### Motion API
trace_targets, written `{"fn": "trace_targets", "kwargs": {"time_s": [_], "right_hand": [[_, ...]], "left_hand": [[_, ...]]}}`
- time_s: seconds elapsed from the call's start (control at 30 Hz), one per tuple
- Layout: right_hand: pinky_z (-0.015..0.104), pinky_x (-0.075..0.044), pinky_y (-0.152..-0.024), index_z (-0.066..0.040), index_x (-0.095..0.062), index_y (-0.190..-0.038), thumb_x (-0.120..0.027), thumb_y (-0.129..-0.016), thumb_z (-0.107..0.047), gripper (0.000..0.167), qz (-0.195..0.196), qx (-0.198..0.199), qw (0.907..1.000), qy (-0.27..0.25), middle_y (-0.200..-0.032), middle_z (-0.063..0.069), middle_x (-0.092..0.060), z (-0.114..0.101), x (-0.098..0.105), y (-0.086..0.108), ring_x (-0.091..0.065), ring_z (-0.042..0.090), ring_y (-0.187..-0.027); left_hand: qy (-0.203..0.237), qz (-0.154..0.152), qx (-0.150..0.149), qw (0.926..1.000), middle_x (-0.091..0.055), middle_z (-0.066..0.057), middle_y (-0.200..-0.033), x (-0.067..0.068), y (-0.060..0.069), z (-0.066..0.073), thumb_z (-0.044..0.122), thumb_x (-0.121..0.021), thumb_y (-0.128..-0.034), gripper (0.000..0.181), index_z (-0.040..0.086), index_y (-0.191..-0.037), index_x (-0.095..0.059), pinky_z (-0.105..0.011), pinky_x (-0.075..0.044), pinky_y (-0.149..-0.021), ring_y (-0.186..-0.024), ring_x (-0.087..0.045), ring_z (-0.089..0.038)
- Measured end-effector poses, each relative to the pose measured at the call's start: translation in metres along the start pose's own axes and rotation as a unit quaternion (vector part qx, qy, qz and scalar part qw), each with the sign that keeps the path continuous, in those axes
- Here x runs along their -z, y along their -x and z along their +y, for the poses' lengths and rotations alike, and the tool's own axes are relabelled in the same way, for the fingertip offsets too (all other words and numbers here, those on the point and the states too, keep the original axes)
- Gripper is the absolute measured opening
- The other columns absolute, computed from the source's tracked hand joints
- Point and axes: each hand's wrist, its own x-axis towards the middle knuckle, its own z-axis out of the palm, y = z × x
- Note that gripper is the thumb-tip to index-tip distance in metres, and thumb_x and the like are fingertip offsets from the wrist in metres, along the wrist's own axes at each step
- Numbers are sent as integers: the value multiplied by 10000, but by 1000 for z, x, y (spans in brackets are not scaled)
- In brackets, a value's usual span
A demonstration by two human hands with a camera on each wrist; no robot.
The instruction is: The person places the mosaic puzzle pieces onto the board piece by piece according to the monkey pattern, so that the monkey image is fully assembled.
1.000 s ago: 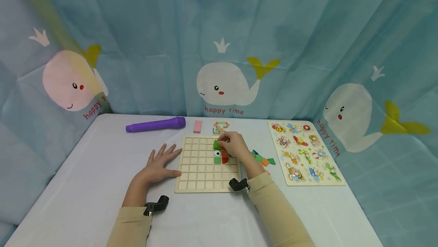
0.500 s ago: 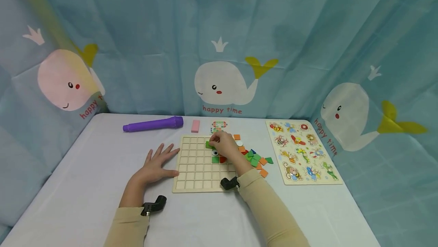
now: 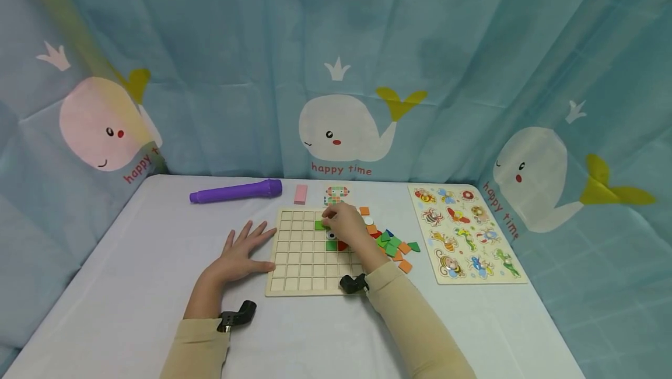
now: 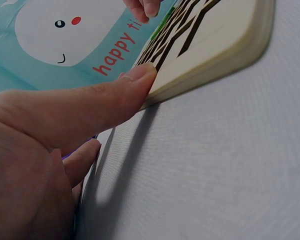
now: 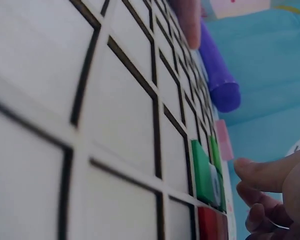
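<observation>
A wooden grid board lies on the white table. My left hand is spread flat beside it; in the left wrist view the thumb rests on the board's edge. My right hand hovers above the upper part of the grid, just by a light green tile lying in a cell. In the right wrist view its thumb and fingers are bent, with no tile visible between them. Nearby cells hold an eye tile, a green tile and a red tile, partly hidden by the hand.
Loose coloured tiles are heaped right of the board. Behind it are a pattern card, a pink block and a purple microphone-shaped toy. An animal picture board lies at the right.
The right hand has shifted left with the light green tile, which now lies in a cell left of its earlier spot, and the fingers have come away from it. The left hand keeps its place.
</observation>
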Motion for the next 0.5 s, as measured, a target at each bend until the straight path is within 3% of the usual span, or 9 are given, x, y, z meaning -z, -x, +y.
{"fn": "trace_targets", "kwargs": {"time_s": [0.23, 0.5], "right_hand": [[304, -522, -616, -138, -730, -1132, -676, -984, -237, 187, 52, 30, 9996, -274, -1054, 12, -711, 8, 12, 9, -611, 141, -782], [329, -546, -672, -124, -737, -1143, -696, -968, -190, 191, 568, -186, 9978, -290, -1033, 19, -726, 32, 34, 24, -636, 170, -827]], "left_hand": [[-29, 36, 12, 10000, -212, -166, -1674, 1, -1, 0, 582, -797, -759, 982, 174, -1561, -403, -658, 141, -1195, -1550, 17, -453], [6, 71, 7, 10000, -220, -164, -1672, 0, -1, 0, 590, -797, -755, 984, 173, -1557, -409, -652, 139, -1199, -1551, 12, -450]]}}
